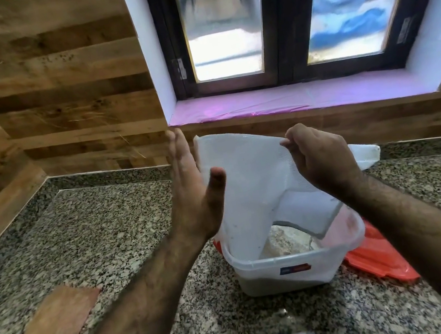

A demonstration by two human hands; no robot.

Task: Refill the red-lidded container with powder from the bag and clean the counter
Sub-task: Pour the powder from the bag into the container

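The right hand (319,155) pinches the upper edge of a white woven plastic bag (248,179) between thumb and curled fingers, holding it upturned over a translucent rectangular plastic container (287,268). The left hand (192,189) is spread flat with straight fingers, palm turned toward the bag's side; whether the palm actually touches the bag cannot be told, since the hand is slightly blurred. Its thumb lies against the front of the bag.

Below both hands, the container stands on the speckled grey granite desk (94,242). The bag's mouth hangs inside it, and a mound of pale beige powder (284,241) shows under the bag's lower edge; the bag hides the rest of the powder. A small blue-and-red label on the container's near wall is too small to read.

Beneath the right forearm, a red plastic lid (383,259) lies flat on the desk, touching the container's side and partly covered by the arm. A sliver of red also peeks out by the container under the left wrist; what it belongs to is unclear.

Past the right hand, a second white bag corner (367,154) shows, mostly hidden. Below the left forearm lies a flat wooden square tile (58,317).
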